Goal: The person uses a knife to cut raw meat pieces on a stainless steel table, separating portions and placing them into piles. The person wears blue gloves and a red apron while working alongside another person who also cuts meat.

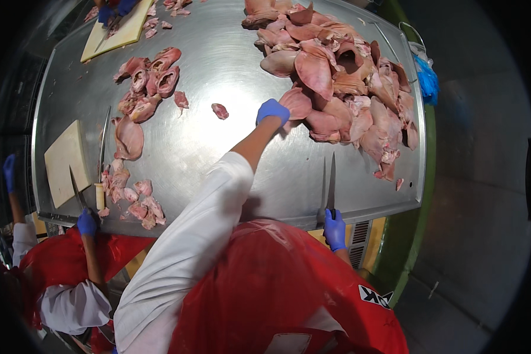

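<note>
My left hand (271,113) in a blue glove reaches across the steel table (218,177), its fingers closed on a flat pink piece of meat (297,101) that looks like an ear, at the near left edge of a big heap of similar pieces (360,88). My right hand (334,230), gloved in blue, grips the black handle of a knife (333,183), whose blade points away from me at the table's near edge, below the heap. A small scrap (220,111) lies left of my left hand.
Cut pieces (150,82) and smaller scraps (144,209) lie on the left, beside a sharpening steel (100,194) and white board (62,162). A co-worker's hand (87,223) holds a knife there. Another person works at a yellow board (118,44) opposite. A blue bag (426,79) hangs right.
</note>
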A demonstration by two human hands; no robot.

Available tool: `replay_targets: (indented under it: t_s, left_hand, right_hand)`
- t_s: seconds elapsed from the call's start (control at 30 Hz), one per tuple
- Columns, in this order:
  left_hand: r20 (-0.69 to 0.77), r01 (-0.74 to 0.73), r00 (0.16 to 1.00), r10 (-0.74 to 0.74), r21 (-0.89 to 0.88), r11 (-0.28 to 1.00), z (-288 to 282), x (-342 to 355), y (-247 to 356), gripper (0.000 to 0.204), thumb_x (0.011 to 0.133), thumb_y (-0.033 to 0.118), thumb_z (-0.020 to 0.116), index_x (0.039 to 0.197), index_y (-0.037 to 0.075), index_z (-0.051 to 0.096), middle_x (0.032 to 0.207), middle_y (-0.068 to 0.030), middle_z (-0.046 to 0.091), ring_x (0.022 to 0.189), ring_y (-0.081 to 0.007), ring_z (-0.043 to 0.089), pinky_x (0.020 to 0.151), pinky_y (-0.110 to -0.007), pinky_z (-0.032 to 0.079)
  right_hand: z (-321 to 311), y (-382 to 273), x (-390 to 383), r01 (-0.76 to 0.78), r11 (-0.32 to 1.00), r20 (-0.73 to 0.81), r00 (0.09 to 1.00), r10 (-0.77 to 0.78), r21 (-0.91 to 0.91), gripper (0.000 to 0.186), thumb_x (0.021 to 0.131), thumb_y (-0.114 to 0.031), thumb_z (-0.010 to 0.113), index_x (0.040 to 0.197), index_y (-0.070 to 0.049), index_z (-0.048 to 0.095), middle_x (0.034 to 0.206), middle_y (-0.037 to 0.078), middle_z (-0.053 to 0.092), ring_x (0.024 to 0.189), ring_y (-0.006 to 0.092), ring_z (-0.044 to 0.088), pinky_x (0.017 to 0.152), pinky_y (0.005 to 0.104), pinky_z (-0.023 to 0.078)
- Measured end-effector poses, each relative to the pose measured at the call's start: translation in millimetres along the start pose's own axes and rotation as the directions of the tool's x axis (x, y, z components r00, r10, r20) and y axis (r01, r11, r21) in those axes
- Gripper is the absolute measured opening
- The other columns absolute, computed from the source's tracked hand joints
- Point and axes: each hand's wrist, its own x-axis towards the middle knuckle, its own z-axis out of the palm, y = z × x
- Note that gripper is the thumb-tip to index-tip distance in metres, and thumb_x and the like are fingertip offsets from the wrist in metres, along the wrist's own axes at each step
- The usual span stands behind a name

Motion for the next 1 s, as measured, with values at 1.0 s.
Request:
replay_targets:
  t_s: [1.0]
  left_hand:
    - [-0.114, -0.211, 0.970, 0.213, 0.034, 0.977, -31.2, -209.1, -190.7, 0.051, 0.093, 0.050, 0.054, 0.124, 0.011, 0.063, 0.123, -0.0233, 0.064, 0.109, -0.0405, 0.064, 0.097, -0.045, 0.052]
  right_hand:
    - [44.1, -40.6, -30.3, 0.559, 0.785, 0.241, 0.827, -0.507, -0.267, 0.041, 0.101, -0.041, 0.061, 0.103, 0.000, 0.062, 0.090, 0.031, 0.068, 0.088, 0.0527, 0.064, 0.073, 0.0556, 0.049]
